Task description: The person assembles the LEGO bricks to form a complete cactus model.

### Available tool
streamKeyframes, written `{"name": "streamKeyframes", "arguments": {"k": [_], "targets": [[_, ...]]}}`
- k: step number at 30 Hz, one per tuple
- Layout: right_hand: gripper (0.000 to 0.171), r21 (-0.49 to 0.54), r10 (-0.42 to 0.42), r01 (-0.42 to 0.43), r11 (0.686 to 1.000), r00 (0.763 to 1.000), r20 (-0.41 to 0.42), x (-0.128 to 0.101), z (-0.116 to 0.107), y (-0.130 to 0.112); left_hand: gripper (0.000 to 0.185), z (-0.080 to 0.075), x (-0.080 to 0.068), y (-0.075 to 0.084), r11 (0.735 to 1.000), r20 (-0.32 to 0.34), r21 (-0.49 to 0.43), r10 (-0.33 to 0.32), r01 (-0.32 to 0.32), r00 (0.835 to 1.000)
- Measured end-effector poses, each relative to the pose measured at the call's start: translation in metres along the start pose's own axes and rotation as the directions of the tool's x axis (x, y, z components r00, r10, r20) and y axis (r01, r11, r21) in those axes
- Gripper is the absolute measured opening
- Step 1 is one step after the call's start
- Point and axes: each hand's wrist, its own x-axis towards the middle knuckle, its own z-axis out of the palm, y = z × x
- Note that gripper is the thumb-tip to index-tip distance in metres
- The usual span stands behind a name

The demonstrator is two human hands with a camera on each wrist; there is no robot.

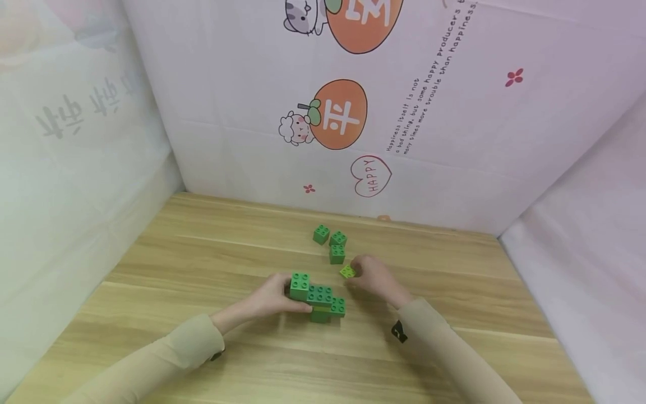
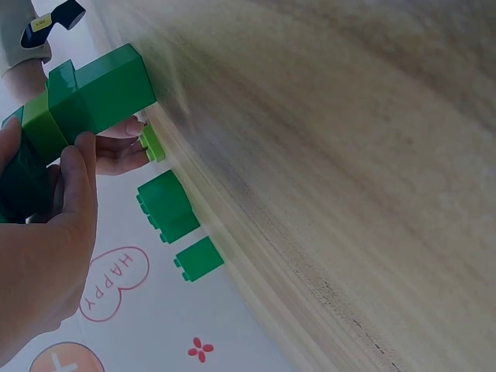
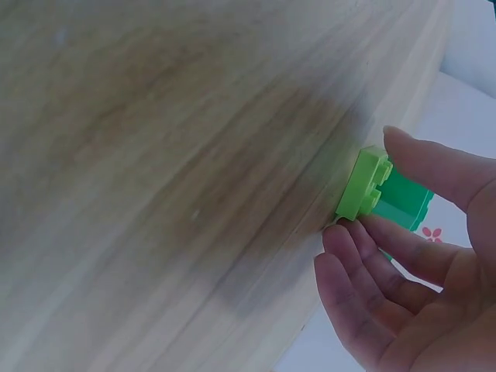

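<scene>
My left hand [image 1: 274, 294] grips a stack of joined toy building bricks [image 1: 319, 295], in mid and dark green with a thin lime layer. Its thumb lies along the near side, and in the left wrist view fingertips press the lime layer [image 2: 44, 128]. Close to the right of the stack, my right hand [image 1: 375, 278] has thumb and fingertips at opposite ends of a flat lime brick [image 3: 364, 182], pinching it low over the table. The lime brick's studs face up in the head view. My left palm hides part of the stack.
Beyond the hands stand three loose green bricks: one at the left [image 1: 321, 234], one at the back right [image 1: 338, 238] and one nearer [image 1: 337, 254]. They rest on a wood-grain table [image 1: 227, 235], with printed cloth walls [image 1: 242, 112] at the back and sides.
</scene>
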Motion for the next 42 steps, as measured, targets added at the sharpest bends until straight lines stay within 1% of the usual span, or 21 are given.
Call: {"name": "streamKeyframes", "arguments": {"k": [3, 10, 19, 31, 35, 42], "targets": [[0.046, -0.014, 0.003, -0.003, 1.000, 1.000, -0.008, 0.000, 0.000, -0.001, 0.042, 0.000, 0.000, 0.001, 1.000, 0.004, 0.001, 0.003, -0.003, 1.000], [0.040, -0.048, -0.023, 0.021, 0.999, 0.999, -0.038, 0.001, 0.002, 0.001, 0.042, 0.001, 0.002, 0.000, 1.000, 0.008, 0.005, 0.007, -0.007, 1.000], [0.036, -0.047, -0.067, 0.064, 0.997, 0.995, -0.074, -0.003, 0.004, 0.003, 0.042, 0.001, 0.002, 0.000, 1.000, 0.011, 0.007, 0.014, -0.014, 1.000], [0.033, 0.023, -0.084, 0.087, 0.996, 0.992, -0.096, -0.021, -0.001, 0.000, 0.043, 0.001, -0.001, 0.003, 1.000, 0.009, 0.008, 0.011, -0.011, 1.000], [0.030, 0.041, -0.103, 0.108, 0.993, 0.989, -0.110, -0.029, -0.003, -0.003, 0.043, 0.000, -0.002, 0.004, 1.000, 0.012, 0.004, 0.009, -0.010, 1.000], [0.026, -0.002, -0.163, 0.165, 0.986, 0.976, -0.145, -0.042, -0.007, -0.008, 0.043, 0.000, -0.001, 0.004, 1.000, 0.007, -0.001, 0.004, -0.004, 1.000]]}}
